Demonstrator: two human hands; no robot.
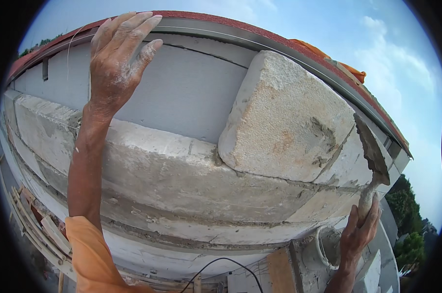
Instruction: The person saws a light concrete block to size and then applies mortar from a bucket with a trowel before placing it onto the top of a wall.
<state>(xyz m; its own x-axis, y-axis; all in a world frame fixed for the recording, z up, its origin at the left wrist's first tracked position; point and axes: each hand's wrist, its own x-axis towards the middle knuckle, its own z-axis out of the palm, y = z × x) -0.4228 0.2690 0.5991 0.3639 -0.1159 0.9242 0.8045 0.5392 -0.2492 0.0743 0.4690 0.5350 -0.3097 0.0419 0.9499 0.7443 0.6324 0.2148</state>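
Note:
My left hand is raised at the upper left with its fingers stretched out and dusted white. It holds nothing, and its fingertips overlap the red roof edge; whether they touch it I cannot tell. In my right hand at the lower right is a mortar-crusted trowel, gripped by its handle, blade pointing up. The blade is beside a large pale block that sits on the lower course of blocks. Grey mortar smears mark the block's face and the joint under it.
Above the wall runs a red roof edge with a grey metal strip and a taut line below it. An orange cloth lies on the roof. Below are a mortar-stained bucket, a black cable and bamboo poles.

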